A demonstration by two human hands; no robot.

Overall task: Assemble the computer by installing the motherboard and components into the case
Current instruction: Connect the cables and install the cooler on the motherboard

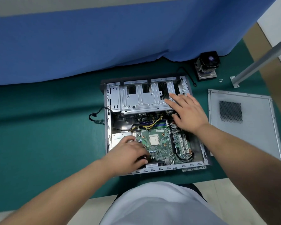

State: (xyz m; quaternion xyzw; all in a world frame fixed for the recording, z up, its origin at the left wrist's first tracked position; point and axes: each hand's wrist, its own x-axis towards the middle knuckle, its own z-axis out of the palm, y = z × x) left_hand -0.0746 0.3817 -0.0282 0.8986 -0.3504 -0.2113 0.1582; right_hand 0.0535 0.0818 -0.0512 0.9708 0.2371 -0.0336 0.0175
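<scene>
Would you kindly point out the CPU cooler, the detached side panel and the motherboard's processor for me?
CPU cooler (207, 65): head view, on its finned body.
Side panel (250, 135): head view, bare metal below the mesh vent.
Processor (154, 140): head view, centre of its metal lid.

Bright, even overhead light; soft shadows, wide-angle bending at edges, slight blur.
</scene>
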